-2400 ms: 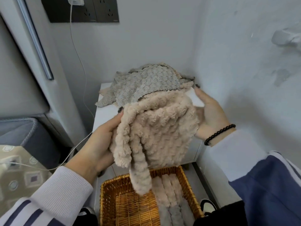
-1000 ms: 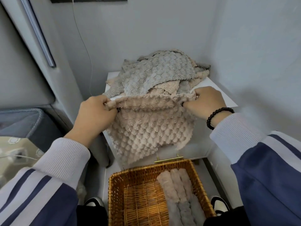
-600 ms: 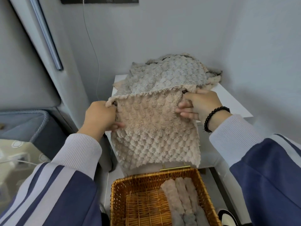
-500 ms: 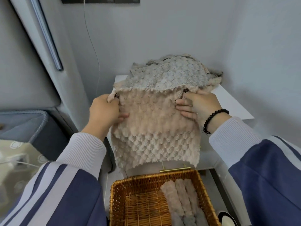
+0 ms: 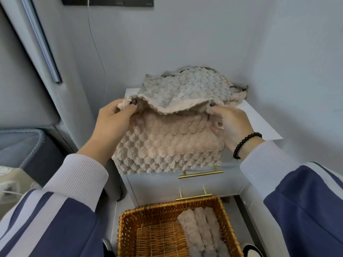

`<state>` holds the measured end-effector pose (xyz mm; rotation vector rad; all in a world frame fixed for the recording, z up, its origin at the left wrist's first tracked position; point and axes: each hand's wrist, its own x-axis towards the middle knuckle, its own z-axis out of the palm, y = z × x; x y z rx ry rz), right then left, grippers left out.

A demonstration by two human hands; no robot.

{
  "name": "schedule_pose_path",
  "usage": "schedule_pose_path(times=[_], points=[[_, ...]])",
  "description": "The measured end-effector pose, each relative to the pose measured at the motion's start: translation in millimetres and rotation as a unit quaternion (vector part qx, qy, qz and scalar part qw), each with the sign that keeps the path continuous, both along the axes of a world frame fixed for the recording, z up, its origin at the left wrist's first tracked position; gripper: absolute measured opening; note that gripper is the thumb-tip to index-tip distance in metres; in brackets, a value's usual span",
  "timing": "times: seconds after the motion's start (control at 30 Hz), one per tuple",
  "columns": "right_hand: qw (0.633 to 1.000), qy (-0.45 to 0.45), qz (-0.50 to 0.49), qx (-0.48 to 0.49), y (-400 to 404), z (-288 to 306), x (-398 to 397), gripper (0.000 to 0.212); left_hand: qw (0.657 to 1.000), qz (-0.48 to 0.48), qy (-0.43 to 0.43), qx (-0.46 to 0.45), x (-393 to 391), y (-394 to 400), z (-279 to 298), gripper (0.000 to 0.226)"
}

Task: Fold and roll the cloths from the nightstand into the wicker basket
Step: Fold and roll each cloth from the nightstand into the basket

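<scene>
Beige cloth [image 5: 167,143] hangs over the nightstand [image 5: 259,127] front edge, folded, long axis running nine to three o'clock. Left hand [image 5: 113,127] and right hand [image 5: 232,125] pinch its upper corners. Loosen either pinch and, I reckon, the fold slumps towards the wicker basket [image 5: 128,229] at six o'clock.

A white nightstand tabletop [image 5: 259,123] carries a heap of bobbled grey and beige cloths [image 5: 187,88] at its 12 o'clock edge; a rectangular wicker basket [image 5: 130,229] sits on the floor at 6 o'clock
</scene>
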<state>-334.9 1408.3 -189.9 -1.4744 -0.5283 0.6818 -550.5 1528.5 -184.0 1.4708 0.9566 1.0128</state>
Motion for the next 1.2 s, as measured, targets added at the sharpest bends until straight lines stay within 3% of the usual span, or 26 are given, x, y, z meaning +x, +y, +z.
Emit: schedule_pose_path(times=[0.1, 0.17, 0.27, 0.33, 0.47, 0.67, 0.9, 1.03, 1.13, 1.2], points=[[0.991, -0.097, 0.018, -0.091, -8, -10, 4, 0.015, 0.994, 0.017, 0.11, -0.001, 1, -2, -9, 0.088], [0.964, -0.226, 0.043, -0.133, -15, -14, -2, 0.028, 0.978, 0.013, 0.195, 0.072, 1, -14, -18, 0.108], [0.885, -0.413, 0.103, -0.189, -20, -22, -16, 0.046, 0.928, -0.078, 0.309, 0.192, -1, -25, -38, 0.101], [0.842, -0.473, 0.14, -0.218, -16, -31, -20, 0.054, 0.893, -0.124, 0.359, 0.241, -2, -25, -47, 0.091], [0.809, -0.492, 0.168, -0.275, -2, -34, -15, 0.074, 0.852, -0.142, 0.423, 0.275, 3, -14, -54, 0.074], [0.758, -0.541, 0.13, -0.339, 41, -40, 2, 0.077, 0.793, -0.147, 0.514, 0.291, 26, 17, -56, 0.066], [0.734, -0.572, 0.113, -0.348, 83, -51, 28, 0.074, 0.786, -0.153, 0.524, 0.291, 59, 60, -59, 0.067], [0.744, -0.565, 0.111, -0.339, 102, -51, 42, 0.075, 0.788, -0.153, 0.52, 0.292, 68, 76, -59, 0.067], [0.748, -0.561, 0.112, -0.336, 110, -50, 46, 0.074, 0.804, -0.148, 0.498, 0.29, 73, 83, -59, 0.068], [0.76, -0.552, 0.108, -0.326, 110, -47, 45, 0.07, 0.834, -0.133, 0.449, 0.29, 73, 83, -59, 0.07]])
